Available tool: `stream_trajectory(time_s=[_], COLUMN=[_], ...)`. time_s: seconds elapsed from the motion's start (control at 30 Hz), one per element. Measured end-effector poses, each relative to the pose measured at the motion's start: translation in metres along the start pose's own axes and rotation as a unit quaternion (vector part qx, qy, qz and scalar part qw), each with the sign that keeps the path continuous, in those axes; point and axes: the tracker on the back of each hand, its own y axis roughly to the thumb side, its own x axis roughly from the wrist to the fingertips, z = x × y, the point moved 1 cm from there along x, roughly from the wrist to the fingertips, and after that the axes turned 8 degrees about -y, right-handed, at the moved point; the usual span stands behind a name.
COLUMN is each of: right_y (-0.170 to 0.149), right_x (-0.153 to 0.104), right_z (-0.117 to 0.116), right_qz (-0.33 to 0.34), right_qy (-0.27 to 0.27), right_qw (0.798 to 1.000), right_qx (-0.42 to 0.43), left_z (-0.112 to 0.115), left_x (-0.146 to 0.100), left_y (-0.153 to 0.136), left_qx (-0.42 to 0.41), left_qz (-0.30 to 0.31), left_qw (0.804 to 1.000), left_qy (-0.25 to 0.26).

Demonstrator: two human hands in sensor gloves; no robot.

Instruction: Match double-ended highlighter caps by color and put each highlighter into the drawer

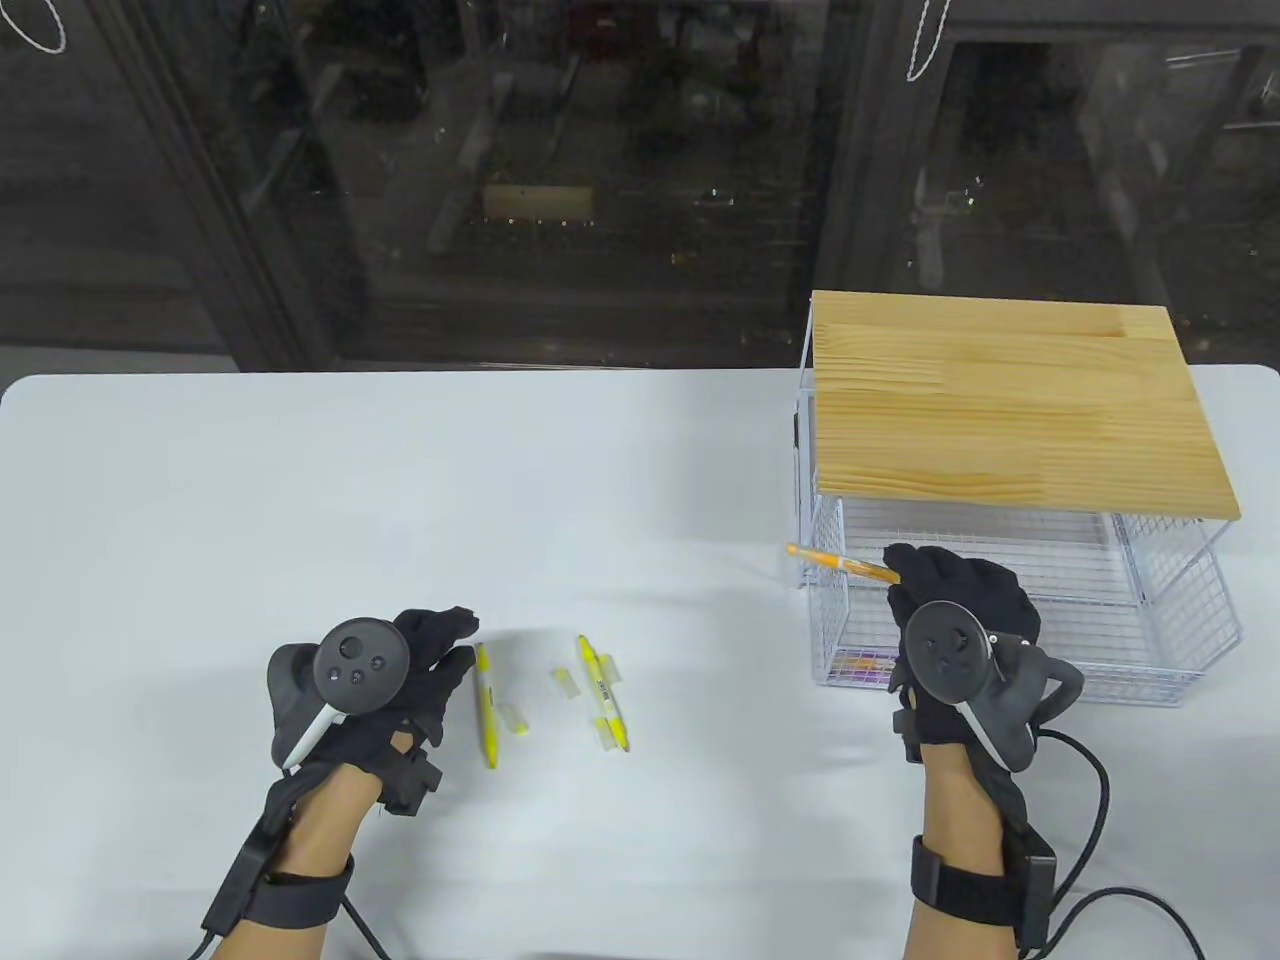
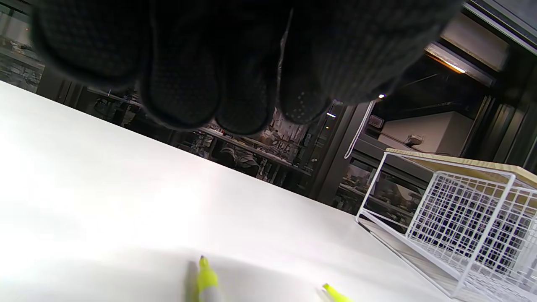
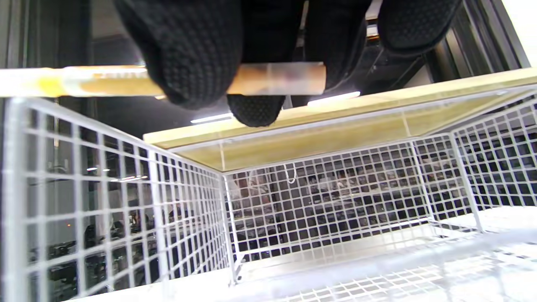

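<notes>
You are looking at three highlighters outside the drawer: one orange highlighter [image 1: 838,564] and two yellow ones, the left yellow highlighter [image 1: 486,704] and the right yellow highlighter [image 1: 603,693]. Loose clear caps are lying around the yellow pair; you are seeing about four, the nearest being a cap [image 1: 566,684]. One wire drawer [image 1: 1180,610] is standing open, with something coloured inside that cannot be counted.

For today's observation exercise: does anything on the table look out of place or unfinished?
Yes. Two yellow highlighters lie on the table with their clear caps loose beside them, bare tips showing. The right hand holds an orange highlighter over the wire drawer.
</notes>
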Motion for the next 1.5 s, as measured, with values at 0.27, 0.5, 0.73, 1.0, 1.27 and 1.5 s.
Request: stream_trajectory(time_s=[0.27,0.5,0.73,1.0,1.27,1.5], right_y=[-0.026,-0.05,-0.06,-0.059,-0.036,0.023], right_x=[-0.001,-0.002,-0.002,-0.002,-0.003,-0.008], right_z=[-0.007,-0.012,-0.02,-0.028,-0.015,0.022], right_qz=[-0.046,-0.093,-0.101,-0.097,-0.062,0.026], right_qy=[0.01,0.022,0.051,0.105,0.062,-0.017], right_qw=[0.999,0.995,0.993,0.989,0.996,0.999], right_qx=[-0.01,-0.022,-0.036,-0.032,-0.019,0.037], left_z=[0.001,0.003,0.003,0.004,0.005,0.003], left_x=[0.001,0.001,0.001,0.001,0.002,0.002], left_y=[0.0,0.0,0.0,0.0,-0.001,-0.005], left_qx=[0.002,0.003,0.004,0.002,0.002,-0.002], left_qz=[0.0,-0.001,-0.003,-0.004,-0.008,-0.026], left_qw=[1.0,1.0,1.0,1.0,1.0,0.999], left_qy=[-0.006,-0.012,-0.019,-0.026,-0.029,-0.027])
